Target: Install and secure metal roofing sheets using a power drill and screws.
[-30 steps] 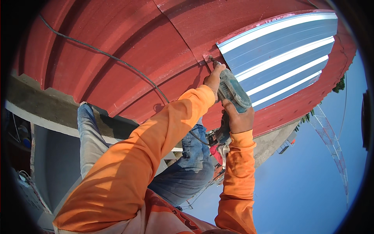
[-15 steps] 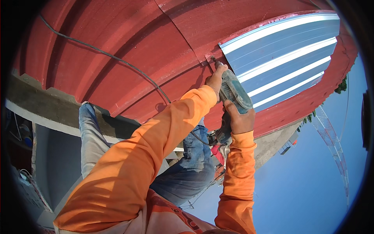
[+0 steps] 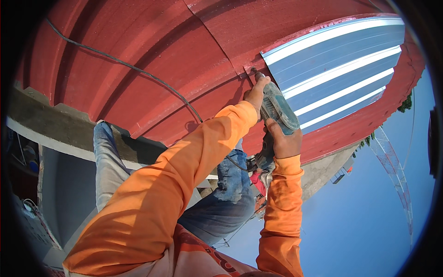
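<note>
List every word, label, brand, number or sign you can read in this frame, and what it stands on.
No text can be read with confidence.
Shirt: part of a printed design, cut off at the lower edge; not readable.
Drill: no legible label on its worn casing.
Bluish metal sheet: no lettering visible.
Distant background: too small to read.

On the roof (image 3: 152, 51), a cable (image 3: 138, 69) lies left of the drill (image 3: 279, 108), a sheet (image 3: 334, 71) right.
</note>
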`<state>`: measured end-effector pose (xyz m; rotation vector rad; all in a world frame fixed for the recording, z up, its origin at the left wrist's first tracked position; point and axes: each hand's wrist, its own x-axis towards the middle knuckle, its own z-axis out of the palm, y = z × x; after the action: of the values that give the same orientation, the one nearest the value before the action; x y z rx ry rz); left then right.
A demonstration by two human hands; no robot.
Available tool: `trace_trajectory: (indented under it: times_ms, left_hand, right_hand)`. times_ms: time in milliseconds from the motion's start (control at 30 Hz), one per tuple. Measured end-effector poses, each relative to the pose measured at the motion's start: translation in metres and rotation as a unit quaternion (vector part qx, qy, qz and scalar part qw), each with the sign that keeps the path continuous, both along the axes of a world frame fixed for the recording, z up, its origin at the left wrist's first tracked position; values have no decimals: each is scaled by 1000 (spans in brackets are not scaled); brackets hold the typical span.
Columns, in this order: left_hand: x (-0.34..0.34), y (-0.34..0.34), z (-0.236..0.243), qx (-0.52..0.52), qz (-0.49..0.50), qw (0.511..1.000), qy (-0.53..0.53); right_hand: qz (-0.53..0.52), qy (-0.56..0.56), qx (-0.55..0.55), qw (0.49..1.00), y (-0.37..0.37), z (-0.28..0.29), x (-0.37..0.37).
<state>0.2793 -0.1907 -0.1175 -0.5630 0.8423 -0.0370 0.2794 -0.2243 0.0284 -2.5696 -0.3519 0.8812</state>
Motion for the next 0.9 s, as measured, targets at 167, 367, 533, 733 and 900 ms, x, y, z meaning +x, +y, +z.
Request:
trace_trajectory:
  times_ms: [167, 367, 533, 733, 900]
  left_hand:
    - [-1, 3, 3, 7, -5, 1000, 4]
    - [0, 0, -5, 6, -13, 1000, -3]
    - [6, -3, -4, -3, 11, 1000, -2]
    - [11, 4, -7, 15, 25, 999, -43]
    - [-20, 19, -39, 217, -188, 958, 17]
  right_hand:
    - [-42, 43, -16, 998, -3, 0, 3]
    - [-2, -1, 8, 1000, -5, -8, 3]
    - [8, -15, -4, 1000, -8, -7, 10]
    - [5, -50, -23, 998, -3, -12, 24]
    - [-17, -68, -33, 997, 19, -17, 7]
